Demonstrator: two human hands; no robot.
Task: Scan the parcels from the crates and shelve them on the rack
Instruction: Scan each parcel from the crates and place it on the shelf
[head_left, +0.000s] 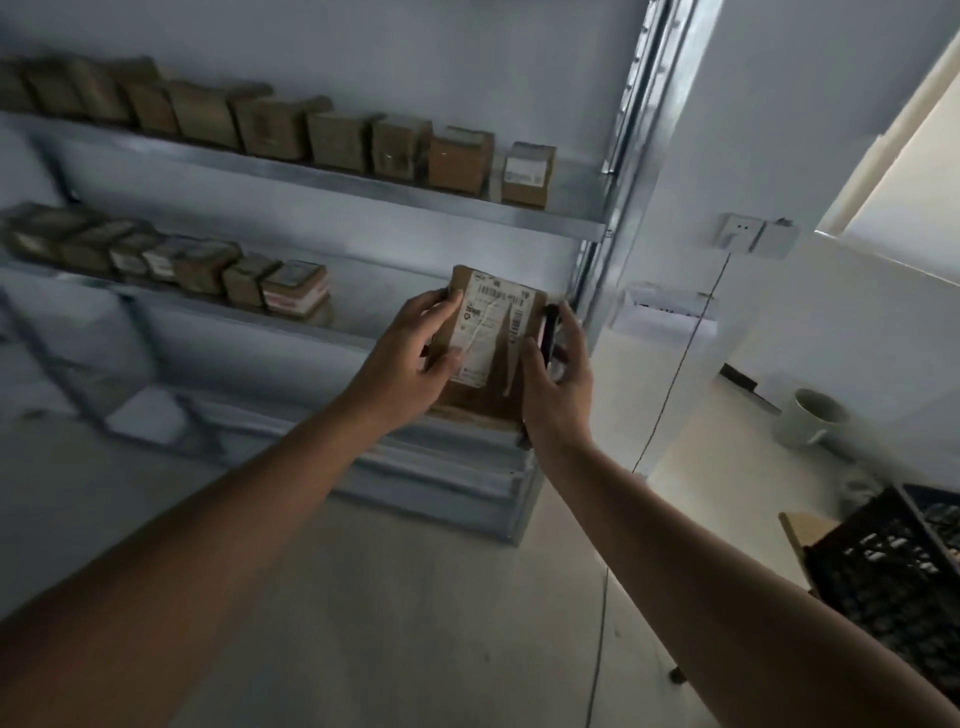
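Head view. Left hand (415, 348) gripped the left edge of a brown cardboard parcel (488, 384), fingers curled over its front face and thumb lying on the white shipping label (491, 325). Right hand (558, 379) was closed around a dark, slim handheld device (548, 332), pressed against the right edge of the parcel; whether it was a scanner or a phone could not be told. Both forearms extended forward from the lower corners of the frame.

The parcel was held upright in the air in front of the grey metal rack (332, 176), label facing the camera, level with the bare right end of the middle shelf (311, 322). The barcode lines on the label were visible but not legible.

The upper shelf (561, 221) carried a row of cardboard boxes (343, 143) standing side by side. The middle shelf carried a shorter row of parcels (208, 267) at its left part. A black plastic crate (883, 571) stood on the floor (415, 597) at the lower right, well apart from the rack. A wall socket (737, 234) was mounted right of the rack, with a thin cable (675, 374) hanging from it.
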